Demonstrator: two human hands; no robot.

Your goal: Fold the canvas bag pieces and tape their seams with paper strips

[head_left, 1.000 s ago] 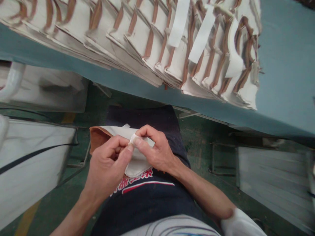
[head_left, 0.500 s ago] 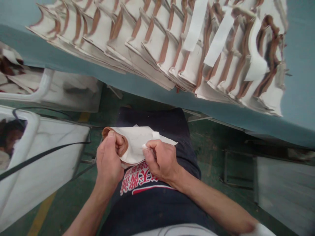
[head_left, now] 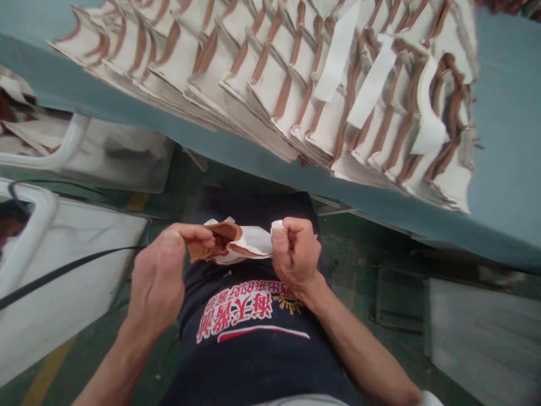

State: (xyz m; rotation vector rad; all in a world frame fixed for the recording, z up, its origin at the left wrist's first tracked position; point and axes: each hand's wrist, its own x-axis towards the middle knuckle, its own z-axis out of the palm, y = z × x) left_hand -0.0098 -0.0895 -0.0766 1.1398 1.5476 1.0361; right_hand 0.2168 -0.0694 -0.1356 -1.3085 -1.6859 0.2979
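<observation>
A curved piece of white material with a brown inner face [head_left: 250,248], perhaps leather, is stretched between my hands above my lap. My left hand [head_left: 163,270] pinches its brown edge between thumb and fingers. On the other side, my right hand [head_left: 298,248] is closed in a fist around the white end, and a small white bit sticks up beside the thumb. What lies inside the right fist is hidden. The dark apron with red and white lettering [head_left: 240,310] is just below the piece.
A blue-grey table [head_left: 139,121] ahead carries rows of nested white and brown pieces [head_left: 270,96], with white strips [head_left: 338,51] lying over them. White bins [head_left: 80,248] stand at the left, crossed by a black strap [head_left: 71,268]. A pale box [head_left: 482,327] is at the lower right.
My hands have moved apart, the left one left and the right one right and slightly up. The piece has tipped and folded, showing more of its brown side.
</observation>
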